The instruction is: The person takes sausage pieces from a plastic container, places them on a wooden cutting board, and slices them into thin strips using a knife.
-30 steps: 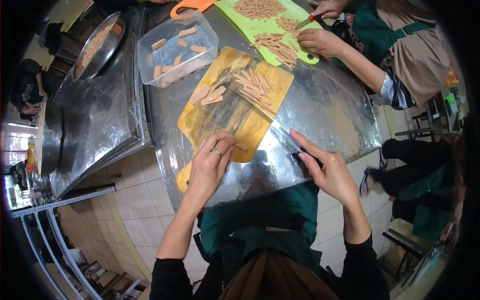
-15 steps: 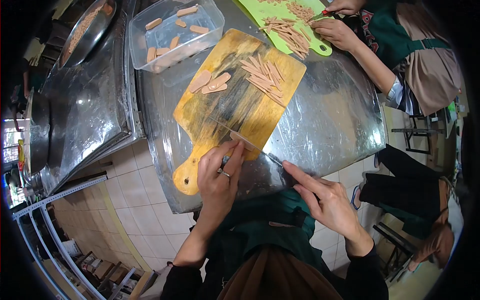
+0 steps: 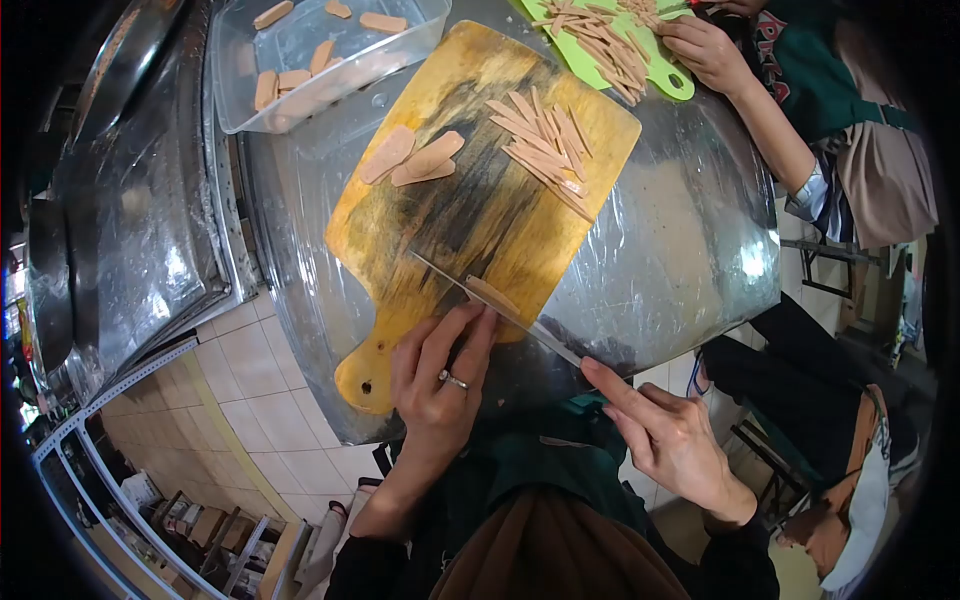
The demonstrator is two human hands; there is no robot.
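Observation:
A wooden cutting board lies at a slant on the table, its handle towards me. My right hand grips a knife, forefinger stretched along it, blade crossing the board's near part. Against the blade sits a piece of sausage, with the fingertips of my left hand pressed on its near end; those fingers partly hide it. Flat sausage slices rest at the board's left, and a pile of thin sausage strips at its far right.
A clear plastic tub with several sausage pieces stands at far left. A co-worker's hand is over a green cutting board with more strips. The plastic-covered table ends close to my body. A metal bowl stands far left.
The view has shifted, so the board and tub sit lower or further left in it. Both hands keep their holds; the knife stays against the sausage piece, its blade slightly turned.

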